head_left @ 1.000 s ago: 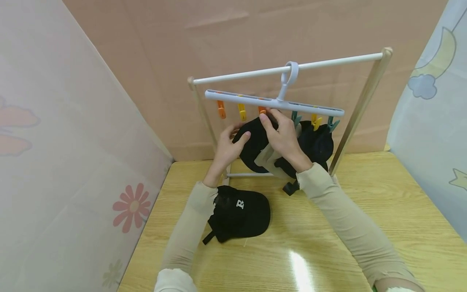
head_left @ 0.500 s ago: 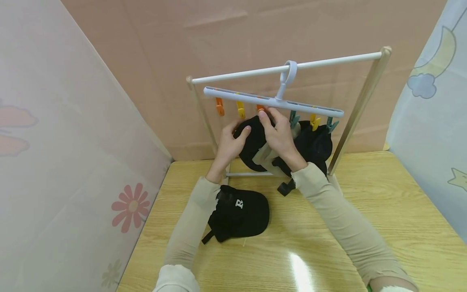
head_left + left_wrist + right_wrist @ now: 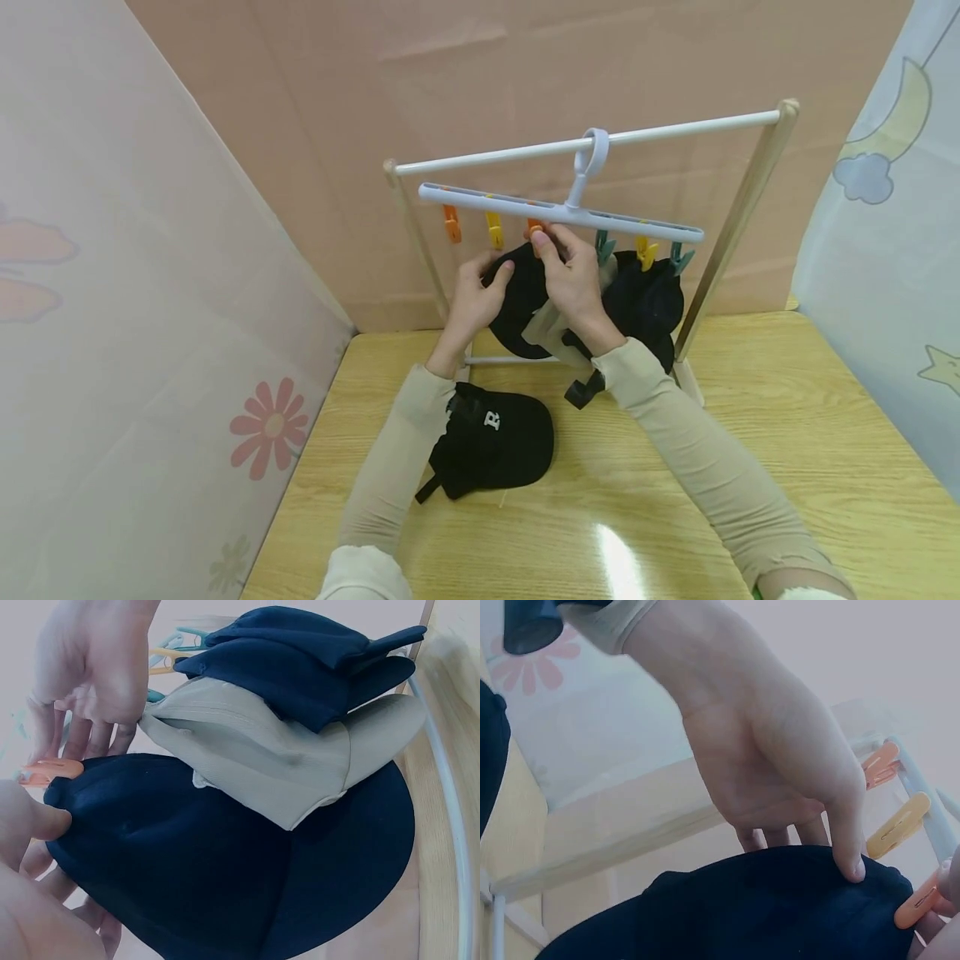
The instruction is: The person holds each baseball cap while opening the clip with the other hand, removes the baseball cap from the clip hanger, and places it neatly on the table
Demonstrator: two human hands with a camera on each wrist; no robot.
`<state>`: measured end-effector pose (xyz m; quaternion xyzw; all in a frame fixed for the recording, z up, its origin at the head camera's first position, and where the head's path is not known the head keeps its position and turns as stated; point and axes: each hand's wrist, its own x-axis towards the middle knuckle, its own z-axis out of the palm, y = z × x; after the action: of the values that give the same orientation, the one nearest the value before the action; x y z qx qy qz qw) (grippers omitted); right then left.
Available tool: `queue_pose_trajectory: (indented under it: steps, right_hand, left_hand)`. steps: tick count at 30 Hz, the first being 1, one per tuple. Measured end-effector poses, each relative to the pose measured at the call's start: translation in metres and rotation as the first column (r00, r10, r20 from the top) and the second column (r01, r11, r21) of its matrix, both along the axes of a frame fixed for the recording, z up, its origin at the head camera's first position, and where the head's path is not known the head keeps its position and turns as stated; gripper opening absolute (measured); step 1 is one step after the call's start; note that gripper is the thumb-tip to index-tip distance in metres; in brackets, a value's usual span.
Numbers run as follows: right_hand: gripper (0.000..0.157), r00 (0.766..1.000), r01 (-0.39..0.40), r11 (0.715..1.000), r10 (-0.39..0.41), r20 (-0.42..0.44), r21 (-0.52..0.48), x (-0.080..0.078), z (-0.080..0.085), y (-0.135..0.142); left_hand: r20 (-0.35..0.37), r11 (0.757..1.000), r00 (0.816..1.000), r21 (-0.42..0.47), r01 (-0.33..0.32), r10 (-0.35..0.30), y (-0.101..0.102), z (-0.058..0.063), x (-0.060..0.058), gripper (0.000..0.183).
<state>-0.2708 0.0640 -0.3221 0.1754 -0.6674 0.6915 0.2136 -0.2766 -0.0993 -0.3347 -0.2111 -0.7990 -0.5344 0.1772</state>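
A light wood-grain table [image 3: 787,467] carries a rack with pale wooden posts and white rods [image 3: 517,153] toward its far edge. Over the rack's top rod hooks a lavender plastic bar hanger [image 3: 517,202]. Just below the bar's left half is a black fabric cap [image 3: 217,855], brim pointing down toward the table. Beside it hangs a beige fabric cap [image 3: 255,742], then two dark fabric caps [image 3: 277,679] near the bar's right end. A black cap with a white letter R [image 3: 517,450] lies on the table, nearer its left edge. The left hand [image 3: 477,300] pinches the black fabric cap, thumb in front, fingers behind. The right hand [image 3: 573,279] pinches an orange plastic clip [image 3: 917,901] at that cap's upper edge; whether it grips the fabric, I cannot tell. A yellow plastic clip [image 3: 494,230] hangs just left of it.
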Motion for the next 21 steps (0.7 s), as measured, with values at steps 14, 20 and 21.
queue_pose_trajectory:
  steps: [14, 20, 21]
  right_hand:
    - [0.036, 0.996, 0.041, 0.996, -0.034, 0.089, -0.078, 0.0002, 0.0015, -0.0043]
    - [0.036, 0.992, 0.042, 0.992, -0.027, 0.124, -0.123, 0.0021, 0.0001, -0.0095]
    - [0.036, 0.992, 0.043, 0.990, -0.026, 0.122, -0.131, 0.0019, -0.0001, -0.0103]
  left_hand:
    - [-0.011, 0.998, 1.000, 0.061, 0.005, -0.005, 0.0006, -0.0033, 0.0036, 0.020]
    - [-0.002, 0.996, 0.999, 0.083, -0.037, 0.037, -0.0007, -0.0073, 0.0050, 0.016]
    - [-0.003, 0.996, 0.999, 0.083, -0.043, 0.044, -0.0009, -0.0077, 0.0052, 0.016]
